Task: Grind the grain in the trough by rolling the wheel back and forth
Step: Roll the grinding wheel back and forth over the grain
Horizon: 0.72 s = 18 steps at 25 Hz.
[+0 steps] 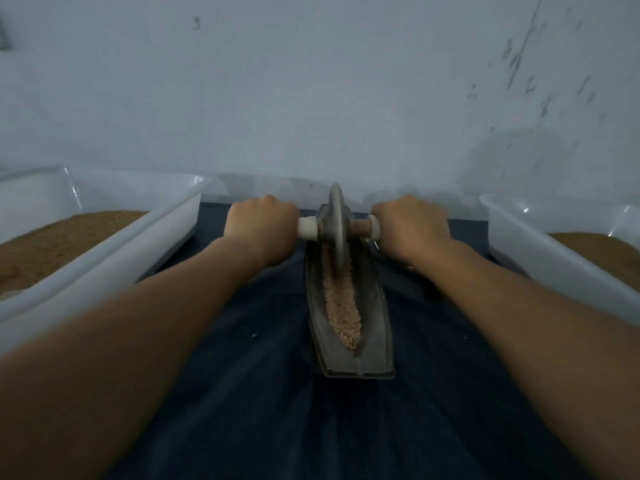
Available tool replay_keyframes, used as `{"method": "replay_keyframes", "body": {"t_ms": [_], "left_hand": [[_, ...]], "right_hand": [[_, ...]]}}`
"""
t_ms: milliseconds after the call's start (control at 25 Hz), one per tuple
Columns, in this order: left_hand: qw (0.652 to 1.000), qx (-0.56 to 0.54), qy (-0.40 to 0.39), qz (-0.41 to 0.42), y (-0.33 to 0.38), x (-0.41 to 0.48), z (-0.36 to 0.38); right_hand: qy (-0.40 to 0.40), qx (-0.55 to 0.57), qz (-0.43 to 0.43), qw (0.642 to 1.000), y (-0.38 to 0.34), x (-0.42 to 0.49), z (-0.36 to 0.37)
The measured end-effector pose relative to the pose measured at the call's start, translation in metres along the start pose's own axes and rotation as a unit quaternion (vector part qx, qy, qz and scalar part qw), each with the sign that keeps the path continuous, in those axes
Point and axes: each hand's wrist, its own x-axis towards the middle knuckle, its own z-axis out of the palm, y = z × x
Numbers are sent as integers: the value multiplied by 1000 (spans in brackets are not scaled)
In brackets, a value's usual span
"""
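Observation:
A grey boat-shaped metal trough (375, 327) lies lengthwise on a dark blue cloth, running away from me. Pale grain (343, 306) fills its groove from the near tip up to the wheel. The grey metal wheel (336, 216) stands upright on edge at the far end of the trough, with a handle (308, 228) sticking out of each side. My left hand (261, 230) is closed around the left handle end. My right hand (412, 228) is closed around the right handle end. Both arms are stretched forward.
A white plastic tub (131, 251) with brown ground material stands at the left. A second white tub (540, 251) with similar brown contents stands at the right. A pale wall rises just behind the trough. The dark blue cloth (263, 393) covers the surface between the tubs.

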Motion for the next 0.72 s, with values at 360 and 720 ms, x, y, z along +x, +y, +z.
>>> {"method": "replay_keyframes", "body": {"t_ms": [360,720], "left_hand": [[994,36,99,33,-1,-24,6],[965,41,211,148,-23,-48,8]], "right_hand": [[29,-8,-7,1000,-2,-26,10],[157,-73,-84,981,17,-68,7]]}}
